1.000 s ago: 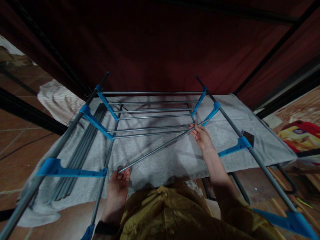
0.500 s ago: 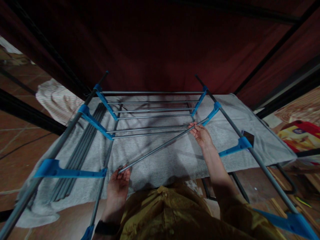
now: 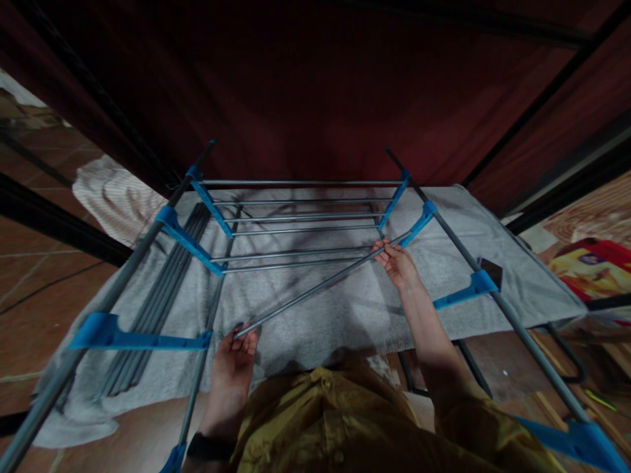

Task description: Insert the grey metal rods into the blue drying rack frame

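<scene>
I hold a long grey metal rod (image 3: 320,286) slanted across a rack of grey tubes and blue plastic brackets. My left hand (image 3: 231,371) is closed on the rod's near end, beside a blue bracket (image 3: 133,339). My right hand (image 3: 398,264) is closed on the far end, which meets the blue bracket (image 3: 419,223) on the rack's right rail. Several rods (image 3: 300,226) are fitted between the far brackets.
A grey towel (image 3: 340,315) lies on the floor under the rack. A bundle of spare rods (image 3: 158,289) lies on it at the left. A striped cloth (image 3: 113,197) is at far left, dark red fabric (image 3: 315,85) behind, a colourful box (image 3: 589,263) at right.
Almost nothing has moved; my right hand has nudged the rod's far end slightly upward toward the right bracket.
</scene>
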A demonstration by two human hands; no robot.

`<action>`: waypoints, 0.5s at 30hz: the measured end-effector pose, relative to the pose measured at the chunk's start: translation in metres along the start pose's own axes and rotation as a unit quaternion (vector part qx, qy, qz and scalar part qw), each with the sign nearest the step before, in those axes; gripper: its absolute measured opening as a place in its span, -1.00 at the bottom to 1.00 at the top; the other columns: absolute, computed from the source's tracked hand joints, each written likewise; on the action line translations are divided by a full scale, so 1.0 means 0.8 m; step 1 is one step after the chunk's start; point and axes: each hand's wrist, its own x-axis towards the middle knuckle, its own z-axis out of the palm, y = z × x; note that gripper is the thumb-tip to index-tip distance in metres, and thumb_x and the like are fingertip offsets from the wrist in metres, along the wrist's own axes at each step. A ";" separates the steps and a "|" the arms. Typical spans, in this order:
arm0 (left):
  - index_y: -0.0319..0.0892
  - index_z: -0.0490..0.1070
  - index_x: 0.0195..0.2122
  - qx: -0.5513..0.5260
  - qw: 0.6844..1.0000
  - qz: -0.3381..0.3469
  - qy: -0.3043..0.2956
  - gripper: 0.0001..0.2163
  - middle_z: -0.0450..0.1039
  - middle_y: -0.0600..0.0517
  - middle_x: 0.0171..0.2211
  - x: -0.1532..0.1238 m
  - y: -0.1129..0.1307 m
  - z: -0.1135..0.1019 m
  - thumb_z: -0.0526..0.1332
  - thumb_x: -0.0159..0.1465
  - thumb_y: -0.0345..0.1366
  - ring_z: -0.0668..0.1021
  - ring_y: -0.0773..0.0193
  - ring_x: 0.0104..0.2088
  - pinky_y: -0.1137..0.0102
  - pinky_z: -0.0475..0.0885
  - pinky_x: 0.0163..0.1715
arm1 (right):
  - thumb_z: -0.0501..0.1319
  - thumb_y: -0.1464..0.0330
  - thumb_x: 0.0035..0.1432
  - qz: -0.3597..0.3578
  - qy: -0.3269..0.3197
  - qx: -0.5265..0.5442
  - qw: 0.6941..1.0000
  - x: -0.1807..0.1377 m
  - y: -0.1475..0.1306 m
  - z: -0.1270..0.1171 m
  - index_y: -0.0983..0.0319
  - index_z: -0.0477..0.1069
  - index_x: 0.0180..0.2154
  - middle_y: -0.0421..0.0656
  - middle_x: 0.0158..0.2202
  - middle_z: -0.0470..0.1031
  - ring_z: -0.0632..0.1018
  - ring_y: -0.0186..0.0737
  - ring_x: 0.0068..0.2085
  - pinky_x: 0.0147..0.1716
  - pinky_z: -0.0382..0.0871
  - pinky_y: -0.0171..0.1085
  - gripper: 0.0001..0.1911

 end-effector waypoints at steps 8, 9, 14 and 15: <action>-0.21 0.42 -0.38 0.010 1.000 0.008 -0.015 -0.81 0.52 0.03 -0.42 0.002 0.005 0.003 0.07 0.29 -0.54 0.60 0.36 -0.41 0.50 0.55 -0.35 | 0.21 0.57 0.21 -0.004 -0.003 0.003 1.000 0.001 0.000 -0.001 0.20 0.42 -0.35 -0.21 -0.38 0.63 0.64 -0.35 -0.35 -0.32 0.57 -0.38 -0.84; -0.21 0.42 -0.38 0.011 1.000 0.011 -0.017 -0.81 0.52 0.03 -0.42 0.001 0.006 0.004 0.07 0.29 -0.53 0.60 0.36 -0.41 0.50 0.55 -0.35 | 0.24 0.56 0.19 -0.005 -0.005 0.006 1.000 0.002 0.000 -0.002 0.19 0.42 -0.35 -0.21 -0.38 0.63 0.65 -0.34 -0.35 -0.33 0.58 -0.37 -0.85; -0.21 0.40 -0.41 0.008 1.000 0.028 -0.008 -0.76 0.51 0.04 -0.44 -0.001 0.015 0.013 0.02 0.35 -0.51 0.58 0.38 -0.43 0.50 0.54 -0.36 | 0.30 0.55 0.15 -0.012 -0.022 0.017 1.000 0.005 0.001 -0.006 0.20 0.45 -0.34 -0.18 -0.36 0.64 0.65 -0.32 -0.34 -0.33 0.59 -0.37 -0.86; -0.21 0.39 -0.41 0.006 0.999 0.035 -0.006 -0.75 0.50 0.05 -0.46 -0.002 0.018 0.015 0.01 0.36 -0.51 0.58 0.39 -0.44 0.51 0.54 -0.36 | 0.29 0.55 0.15 -0.015 -0.027 0.017 0.999 0.005 0.001 -0.006 0.21 0.46 -0.34 -0.18 -0.36 0.64 0.65 -0.32 -0.33 -0.32 0.59 -0.38 -0.87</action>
